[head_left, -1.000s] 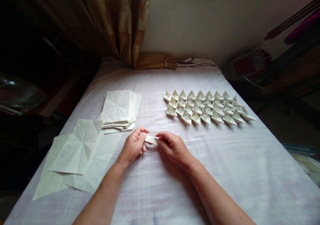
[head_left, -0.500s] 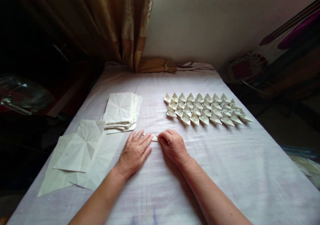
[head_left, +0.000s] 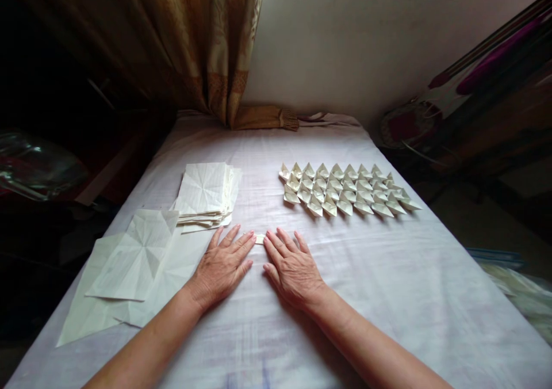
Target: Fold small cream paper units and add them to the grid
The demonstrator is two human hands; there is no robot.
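1. The left forearm [head_left: 150,334] is seen bare, and it is extended forward and inward from the lower left.
2. The right forearm [head_left: 366,332] is extended in a similar way from the lower right, so that both are directed toward the middle.
3. The left hand [head_left: 219,268] is held with its palm turned downward; its fingers are stretched forward and are spread apart.
4. The right hand [head_left: 296,269] is also held palm down, with its fingers stretched and parted.
5. The index fingertips are placed near each other, and both thumbs are pointed inward, separated by a gap.
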